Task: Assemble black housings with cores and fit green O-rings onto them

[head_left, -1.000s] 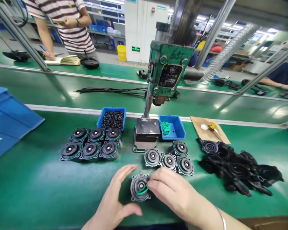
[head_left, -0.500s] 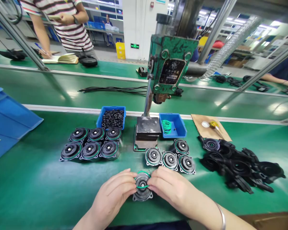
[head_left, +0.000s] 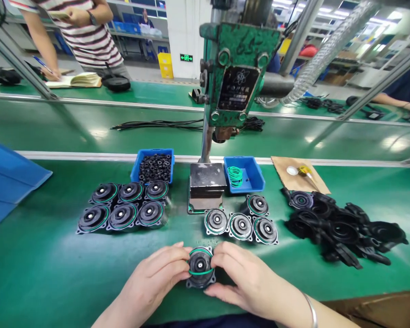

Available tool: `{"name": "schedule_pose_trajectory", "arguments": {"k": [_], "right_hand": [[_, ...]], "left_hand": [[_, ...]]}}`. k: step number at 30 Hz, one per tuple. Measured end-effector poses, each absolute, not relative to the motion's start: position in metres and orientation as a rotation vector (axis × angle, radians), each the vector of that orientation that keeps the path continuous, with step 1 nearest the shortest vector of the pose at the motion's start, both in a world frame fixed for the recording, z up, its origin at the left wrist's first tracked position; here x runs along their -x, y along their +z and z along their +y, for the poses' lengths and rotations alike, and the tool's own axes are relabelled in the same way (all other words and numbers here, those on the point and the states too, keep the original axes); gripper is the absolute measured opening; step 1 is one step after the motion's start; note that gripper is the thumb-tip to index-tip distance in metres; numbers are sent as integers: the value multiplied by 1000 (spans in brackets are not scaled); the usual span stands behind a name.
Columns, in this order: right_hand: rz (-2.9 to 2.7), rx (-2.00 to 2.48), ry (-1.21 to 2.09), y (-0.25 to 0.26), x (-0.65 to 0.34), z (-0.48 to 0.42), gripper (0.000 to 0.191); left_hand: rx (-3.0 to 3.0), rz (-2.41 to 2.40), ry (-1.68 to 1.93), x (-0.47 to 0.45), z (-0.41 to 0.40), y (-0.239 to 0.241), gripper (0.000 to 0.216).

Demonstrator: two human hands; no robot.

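Note:
In front of me on the bench lies a round black housing (head_left: 200,257) with a stepped centre and lugged flange. A green O-ring (head_left: 201,273) lies across it, its near side bowed over the housing's front half and its far side along the back edge. My left hand (head_left: 160,273) pinches the ring's left side against the housing. At the right, the fingers of my right hand (head_left: 249,278) press on the ring, while its thumb is at the flange's near right corner. The fingertips partly hide both ring ends.
Finished-looking housings with green rings stand left (head_left: 122,215) and right (head_left: 239,226). Behind are a bin of black rings (head_left: 134,171), a green press (head_left: 239,73), and a bin of O-rings (head_left: 254,184). Black parts (head_left: 343,230) lie piled right. A person (head_left: 85,32) writes across the bench.
The ring's near side has moved toward me over the housing. My right thumb has come down from the ring to the flange corner. The view has shifted slightly.

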State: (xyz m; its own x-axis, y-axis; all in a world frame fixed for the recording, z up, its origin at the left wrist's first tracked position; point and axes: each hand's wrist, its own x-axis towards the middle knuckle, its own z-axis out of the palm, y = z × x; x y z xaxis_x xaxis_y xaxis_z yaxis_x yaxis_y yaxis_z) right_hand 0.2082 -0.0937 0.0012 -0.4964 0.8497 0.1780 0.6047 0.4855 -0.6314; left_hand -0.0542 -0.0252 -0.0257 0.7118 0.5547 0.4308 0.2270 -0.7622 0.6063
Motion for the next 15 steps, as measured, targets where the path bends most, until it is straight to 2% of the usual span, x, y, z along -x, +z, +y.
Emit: {"name": "schedule_pose_trajectory", "arguments": {"k": [6,15], "right_hand": [[-2347,1215,602,4,-210,-90,31],[-2343,1103,570,4,-209,-92,18]], "left_hand": [[-2538,550,722,61,-24,-30,33],[-2363,583,756,55,-28,-19,23]]}}
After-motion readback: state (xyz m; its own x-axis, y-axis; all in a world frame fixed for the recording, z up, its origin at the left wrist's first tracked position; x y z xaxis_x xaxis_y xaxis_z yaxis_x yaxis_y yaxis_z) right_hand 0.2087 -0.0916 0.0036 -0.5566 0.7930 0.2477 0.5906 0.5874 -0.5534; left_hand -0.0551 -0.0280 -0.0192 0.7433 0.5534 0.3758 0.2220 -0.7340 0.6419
